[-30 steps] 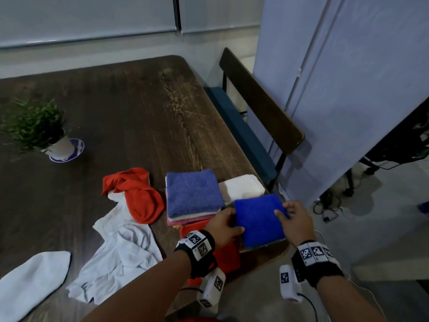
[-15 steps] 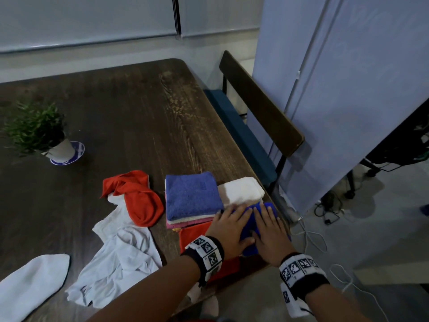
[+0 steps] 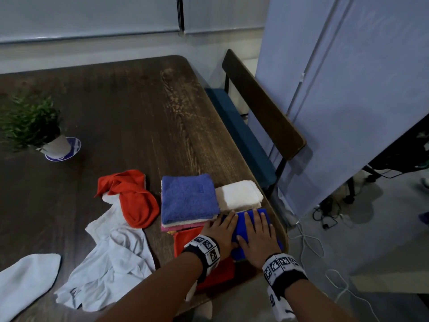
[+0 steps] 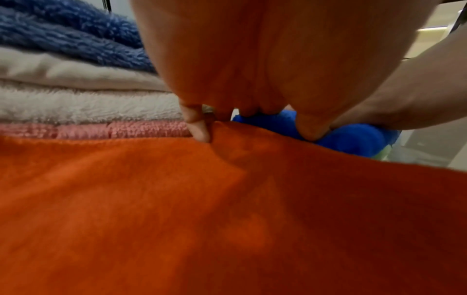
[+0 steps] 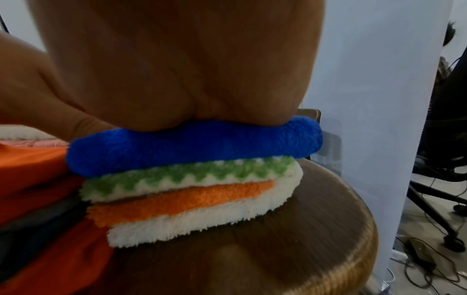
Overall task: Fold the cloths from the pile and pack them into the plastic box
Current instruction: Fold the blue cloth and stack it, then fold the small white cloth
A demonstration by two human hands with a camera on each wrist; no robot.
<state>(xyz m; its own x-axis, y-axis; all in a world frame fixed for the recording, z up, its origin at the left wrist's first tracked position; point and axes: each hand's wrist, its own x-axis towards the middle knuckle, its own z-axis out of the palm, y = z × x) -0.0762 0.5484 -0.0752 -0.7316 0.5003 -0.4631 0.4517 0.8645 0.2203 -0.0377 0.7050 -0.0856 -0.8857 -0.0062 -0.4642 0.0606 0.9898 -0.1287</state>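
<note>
A folded bright blue cloth (image 3: 241, 225) lies on a small stack at the table's near right corner. My left hand (image 3: 219, 231) and right hand (image 3: 257, 235) lie flat on it side by side, fingers straight, pressing down. In the right wrist view the blue cloth (image 5: 192, 145) sits on a green zigzag cloth (image 5: 192, 175) and an orange-and-white fluffy cloth (image 5: 182, 199). A folded orange cloth (image 3: 185, 240) lies under my left wrist. Behind are a dusty blue towel (image 3: 189, 202) on white and pink cloths, and a folded white cloth (image 3: 238, 196). No plastic box shows plainly.
A crumpled red-orange cloth (image 3: 134, 201) and loose white cloths (image 3: 113, 259) lie left of the stacks, another white cloth (image 3: 25, 280) at the near left edge. A potted plant (image 3: 34, 126) stands far left. A bench (image 3: 260, 108) and a grey partition (image 3: 348, 112) flank the table's right edge.
A second ago both hands held the blue cloth by its near edges. They have since laid it on the stack and flattened out on top of it.
</note>
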